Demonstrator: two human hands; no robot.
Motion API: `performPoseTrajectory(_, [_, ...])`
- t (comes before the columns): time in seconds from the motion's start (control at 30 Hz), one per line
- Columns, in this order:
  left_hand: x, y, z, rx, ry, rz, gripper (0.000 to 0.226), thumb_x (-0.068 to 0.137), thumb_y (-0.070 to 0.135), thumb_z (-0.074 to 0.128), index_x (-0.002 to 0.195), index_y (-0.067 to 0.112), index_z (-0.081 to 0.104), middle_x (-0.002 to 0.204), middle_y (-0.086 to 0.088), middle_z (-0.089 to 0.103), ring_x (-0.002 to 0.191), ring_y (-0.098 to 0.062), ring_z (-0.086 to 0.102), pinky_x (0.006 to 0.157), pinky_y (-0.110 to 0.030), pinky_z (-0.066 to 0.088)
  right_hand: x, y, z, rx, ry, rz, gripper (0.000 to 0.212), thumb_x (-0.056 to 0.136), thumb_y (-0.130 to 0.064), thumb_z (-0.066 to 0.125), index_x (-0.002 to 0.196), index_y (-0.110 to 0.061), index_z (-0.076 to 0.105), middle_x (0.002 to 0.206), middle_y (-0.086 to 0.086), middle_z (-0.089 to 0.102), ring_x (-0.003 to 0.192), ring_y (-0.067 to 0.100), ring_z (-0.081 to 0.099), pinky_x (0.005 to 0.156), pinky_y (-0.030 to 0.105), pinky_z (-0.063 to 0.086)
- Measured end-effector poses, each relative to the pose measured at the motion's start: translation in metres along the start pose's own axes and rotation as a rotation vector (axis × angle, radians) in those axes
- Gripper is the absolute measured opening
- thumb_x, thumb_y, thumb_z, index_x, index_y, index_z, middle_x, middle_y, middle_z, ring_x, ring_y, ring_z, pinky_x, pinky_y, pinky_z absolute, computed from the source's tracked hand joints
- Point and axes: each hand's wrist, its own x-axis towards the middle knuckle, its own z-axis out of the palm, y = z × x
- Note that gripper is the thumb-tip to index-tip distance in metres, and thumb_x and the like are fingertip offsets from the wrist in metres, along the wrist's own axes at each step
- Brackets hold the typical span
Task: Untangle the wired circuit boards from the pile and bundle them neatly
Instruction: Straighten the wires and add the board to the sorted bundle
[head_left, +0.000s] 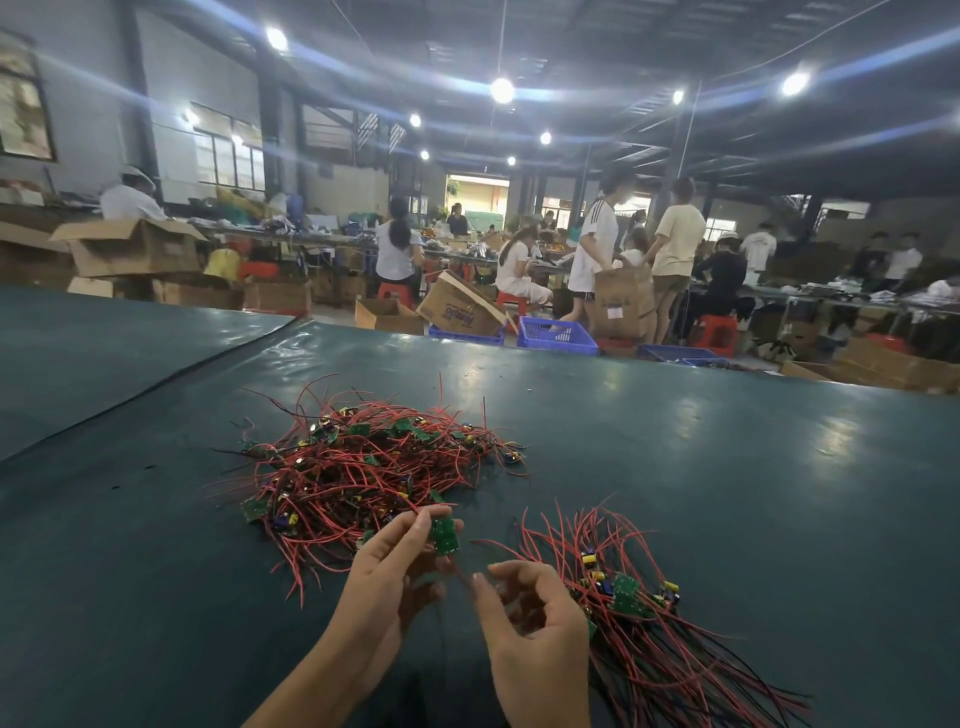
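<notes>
Untangling one board (445, 535) from the pile (363, 467): left hand (384, 587) grip pinched it, right hand (535, 623) apparently pinched its lead (464, 571); next move needed it freed onto the bundle (628, 603).

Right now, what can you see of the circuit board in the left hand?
The circuit board is a small green rectangle, pale solder dots facing the camera, held roughly upright just in front of the tangled pile. The left hand pinches its left edge with fingertips. A thin wire runs from its lower end toward the right hand; whether that hand grips it is unclear.
</notes>
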Motion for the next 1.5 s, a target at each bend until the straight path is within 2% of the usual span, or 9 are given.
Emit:
performPoseTrajectory(0.17, [-0.002,0.003,0.0,-0.025,-0.021,-0.004,0.027,0.08,0.028,0.057,0.099,0.016,0.072,0.103,-0.012,0.073,0.07,-0.013,0.068,0.047,-0.022,0.048,-0.001,-0.01,0.0,0.072,-0.176,0.155,0.038,0.077,-0.051,0.062,0.056,-0.02,0.067,0.045,-0.001,0.055,0.043,0.003,0.047,0.048,0.016,0.038])
performPoseTrajectory(0.37, [-0.005,0.004,0.002,-0.07,-0.105,-0.045,0.025,0.08,0.024,0.056,0.101,0.016,0.068,0.105,-0.011,0.072,0.072,-0.014,0.069,0.047,-0.022,0.048,0.001,-0.015,0.0,0.213,-0.266,0.322,0.034,0.094,-0.032,0.056,0.068,-0.022,0.077,0.057,0.004,0.066,0.045,0.011,0.049,0.047,0.021,0.039])
performPoseTrajectory(0.63, [-0.007,0.002,0.005,-0.003,-0.167,-0.088,0.021,0.08,0.02,0.054,0.098,0.01,0.061,0.103,-0.013,0.072,0.075,-0.013,0.068,0.054,-0.024,0.046,0.006,-0.006,0.0,0.305,-0.094,0.359,0.015,0.09,-0.023,0.062,0.082,-0.016,0.073,0.055,0.007,0.059,0.04,0.013,0.046,0.038,0.023,0.036])
performPoseTrajectory(0.83, [-0.006,-0.004,0.007,0.109,-0.155,-0.105,0.013,0.091,0.009,0.049,0.096,0.005,0.061,0.096,-0.01,0.073,0.074,-0.019,0.064,0.05,-0.023,0.046,0.008,0.001,0.001,0.305,-0.015,0.325,0.013,0.086,-0.018,0.069,0.076,-0.012,0.064,0.053,-0.001,0.059,0.044,0.005,0.048,0.046,0.018,0.04])
performPoseTrajectory(0.97, [-0.006,-0.004,0.01,0.086,-0.132,-0.157,0.014,0.082,0.023,0.06,0.08,0.009,0.06,0.086,-0.015,0.071,0.071,-0.026,0.065,0.053,-0.029,0.049,0.007,-0.002,0.002,0.336,-0.053,0.369,0.018,0.09,-0.017,0.064,0.077,-0.005,0.06,0.057,0.007,0.062,0.045,0.009,0.051,0.045,0.017,0.042])
performPoseTrajectory(1.07, [-0.007,-0.004,0.011,0.121,-0.095,-0.13,0.022,0.072,0.026,0.067,0.071,0.008,0.055,0.076,-0.013,0.067,0.064,-0.019,0.062,0.049,-0.024,0.049,0.008,-0.005,-0.002,0.319,-0.015,0.362,0.021,0.09,-0.017,0.064,0.072,-0.005,0.062,0.051,0.002,0.063,0.041,0.004,0.051,0.043,0.015,0.041])
performPoseTrajectory(1.17, [-0.007,-0.005,0.011,0.153,-0.076,-0.112,0.02,0.078,0.014,0.068,0.068,0.009,0.052,0.076,-0.014,0.064,0.062,-0.016,0.06,0.051,-0.02,0.048,0.009,-0.009,-0.005,0.304,0.015,0.38,0.024,0.09,-0.021,0.064,0.072,-0.005,0.065,0.05,-0.001,0.062,0.04,0.004,0.052,0.042,0.014,0.044])
performPoseTrajectory(1.33, [-0.006,-0.005,0.009,0.242,-0.06,-0.182,0.011,0.084,0.015,0.068,0.086,0.005,0.066,0.074,-0.006,0.07,0.055,-0.017,0.063,0.05,-0.024,0.048,0.01,-0.013,-0.006,0.332,0.031,0.403,0.027,0.093,-0.02,0.059,0.072,-0.006,0.07,0.058,0.007,0.067,0.033,0.012,0.042,0.032,0.021,0.034])
performPoseTrajectory(1.5, [-0.009,-0.006,0.009,0.335,-0.117,-0.155,0.015,0.087,0.018,0.067,0.085,0.005,0.073,0.08,-0.012,0.073,0.058,-0.014,0.062,0.055,-0.022,0.049,0.011,-0.011,-0.006,0.251,0.05,0.38,0.016,0.085,-0.016,0.071,0.071,-0.014,0.075,0.056,0.003,0.067,0.044,0.008,0.053,0.052,0.025,0.044])
